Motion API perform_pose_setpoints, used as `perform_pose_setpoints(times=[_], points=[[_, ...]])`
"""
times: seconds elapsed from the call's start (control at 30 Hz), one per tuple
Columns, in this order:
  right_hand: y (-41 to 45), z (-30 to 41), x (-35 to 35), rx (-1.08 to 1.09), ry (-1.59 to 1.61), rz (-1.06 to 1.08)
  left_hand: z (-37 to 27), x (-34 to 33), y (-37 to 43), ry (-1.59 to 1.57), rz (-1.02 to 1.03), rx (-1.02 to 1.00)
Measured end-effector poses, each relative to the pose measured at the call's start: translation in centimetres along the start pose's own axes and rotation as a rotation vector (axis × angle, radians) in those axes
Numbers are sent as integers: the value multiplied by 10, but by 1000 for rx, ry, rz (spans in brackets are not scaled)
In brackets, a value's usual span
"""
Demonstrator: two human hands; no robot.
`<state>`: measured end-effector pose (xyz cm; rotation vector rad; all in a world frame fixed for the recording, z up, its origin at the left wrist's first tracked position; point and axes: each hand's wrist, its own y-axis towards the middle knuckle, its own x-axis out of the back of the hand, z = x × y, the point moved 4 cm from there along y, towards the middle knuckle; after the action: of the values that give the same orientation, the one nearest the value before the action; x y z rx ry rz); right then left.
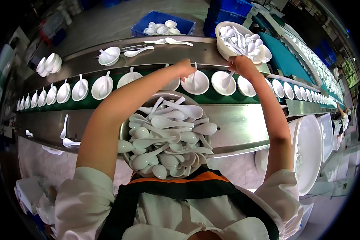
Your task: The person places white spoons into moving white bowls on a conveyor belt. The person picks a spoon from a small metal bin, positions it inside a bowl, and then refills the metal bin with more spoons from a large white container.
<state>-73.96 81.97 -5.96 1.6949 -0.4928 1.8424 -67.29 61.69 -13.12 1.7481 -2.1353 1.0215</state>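
My left hand (pixel 186 69) is over the conveyor, its fingertips at the handle of a white soup spoon (pixel 194 80) standing in a white bowl (pixel 202 85). Whether these fingers grip the handle is unclear. To the right, my right hand (pixel 243 66) pinches the handle of another white spoon (pixel 227 80), whose head rests in the neighbouring bowl (pixel 217 79). Between my forearms and close to my body, a round metal basin (pixel 124 127) is heaped with white spoons (pixel 171 121).
The green conveyor belt (pixel 210 100) carries a row of white bowls; those left of my hands mostly have spoons. Beyond it stand a cream tub (pixel 223 49) of spoons and a blue crate (pixel 139 30) of white ware. Loose spoons (pixel 138 51) lie on the steel ledge (pixel 198 51).
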Motion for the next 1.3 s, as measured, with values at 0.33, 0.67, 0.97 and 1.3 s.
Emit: perform_pose_setpoints(times=[0.33,0.67,0.97,1.3], points=[[-46,163,-2,385,525,157,-5,16,-193,591,113,-186],[-26,109,0,79,420,-128,17,-9,-184,433,20,-370],[-23,55,-74,-154,549,-28,0,0,-184,369,101,-553],[-44,170,21,291,810,217,-33,21,-168,375,251,-429]])
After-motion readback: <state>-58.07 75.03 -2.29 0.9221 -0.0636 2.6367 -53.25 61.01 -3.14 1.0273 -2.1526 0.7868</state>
